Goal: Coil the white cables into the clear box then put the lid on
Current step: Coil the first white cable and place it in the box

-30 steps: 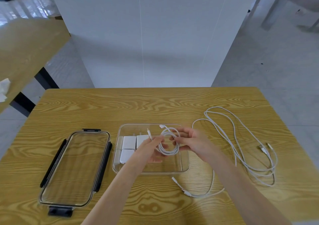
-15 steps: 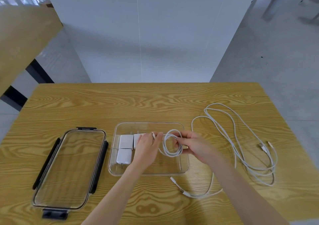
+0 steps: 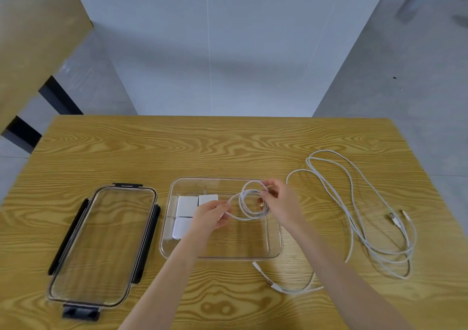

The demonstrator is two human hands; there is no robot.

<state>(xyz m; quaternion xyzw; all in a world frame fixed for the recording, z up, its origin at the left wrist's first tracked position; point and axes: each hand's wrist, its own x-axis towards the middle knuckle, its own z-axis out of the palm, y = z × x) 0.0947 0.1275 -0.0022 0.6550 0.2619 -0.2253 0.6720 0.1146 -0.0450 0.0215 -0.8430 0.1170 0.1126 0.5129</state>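
A white cable wound into a small coil (image 3: pixel 249 204) hangs over the clear box (image 3: pixel 274 250) at mid-table. My right hand (image 3: pixel 279 204) pinches the coil at its right side. My left hand (image 3: pixel 211 215) holds the cable's loose end, which runs from the coil's lower left. White chargers (image 3: pixel 186 207) fill the box's left part. The clear lid (image 3: pixel 101 246) with black latches lies flat to the left of the box. Several loose white cables (image 3: pixel 359 215) sprawl on the table to the right; one end (image 3: pixel 272 283) lies in front of the box.
The wooden table (image 3: pixel 228 147) ends at a white wall panel behind. A second wooden table (image 3: pixel 33 41) stands at the far left across a gap of grey floor.
The coil has shifted toward the box's far right. My left hand has drawn back to the left, pulling the loose end out of the coil.
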